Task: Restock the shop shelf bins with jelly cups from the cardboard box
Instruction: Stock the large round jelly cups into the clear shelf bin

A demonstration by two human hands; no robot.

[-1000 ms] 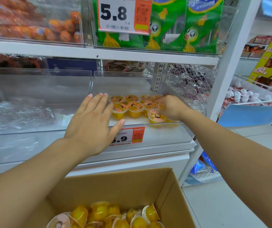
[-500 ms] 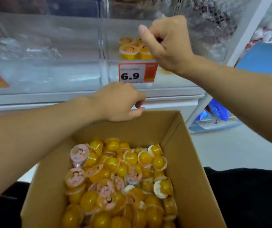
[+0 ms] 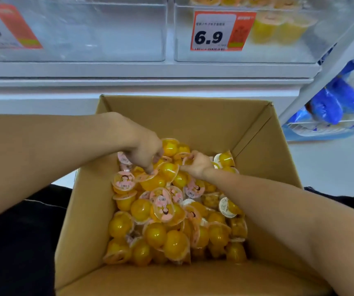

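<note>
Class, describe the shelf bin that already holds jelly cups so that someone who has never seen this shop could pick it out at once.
Start at the open cardboard box of jelly cups and look up to the white shelf above it. Two clear bins sit there side by side. Pick the right-hand bin: its orange price tag reads 6.9 in full, with yellow cups behind it.

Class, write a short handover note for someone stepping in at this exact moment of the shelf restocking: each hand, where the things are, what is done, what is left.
Left hand: down in the cardboard box, fingers curled on jelly cups at the far end of the pile.
Right hand: also in the box, fingers pinching a cup beside the left hand.
Jelly cups: most lie loose in the box, many on their sides.
Done: a few cups already sit in the right-hand shelf bin, behind the 6.9 price tag.
Left: that bin is far from full; lift out the gathered cups, set them in, repeat.
</note>
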